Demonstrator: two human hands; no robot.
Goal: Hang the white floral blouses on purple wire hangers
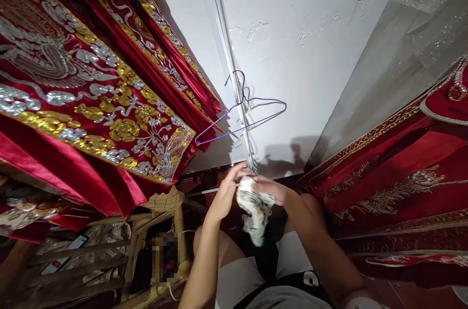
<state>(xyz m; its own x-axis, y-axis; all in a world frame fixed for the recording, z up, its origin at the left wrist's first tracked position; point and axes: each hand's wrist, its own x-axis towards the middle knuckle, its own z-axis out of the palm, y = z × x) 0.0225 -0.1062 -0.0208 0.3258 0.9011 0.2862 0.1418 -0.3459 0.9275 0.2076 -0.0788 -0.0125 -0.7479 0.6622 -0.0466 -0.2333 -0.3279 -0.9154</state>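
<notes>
A crumpled white cloth (256,214) with dark and greenish patches hangs in front of my knees. My right hand (271,188) grips its upper part, with the fingers folded over the top edge. On the other side, my left hand (229,189) has its fingers stretched out and apart, close by the cloth's top left; whether it touches the cloth I cannot tell. Above both hands, a purple wire hanger (261,100) hangs against a pale upright pole (224,26).
Red garments with gold and silver embroidery (109,99) hang at the left. Another red embroidered garment (398,172) hangs at the right. A white wall (292,21) stands ahead. At lower left are a bamboo seat (166,202) and a slatted wooden bench (84,255) with a phone (66,254).
</notes>
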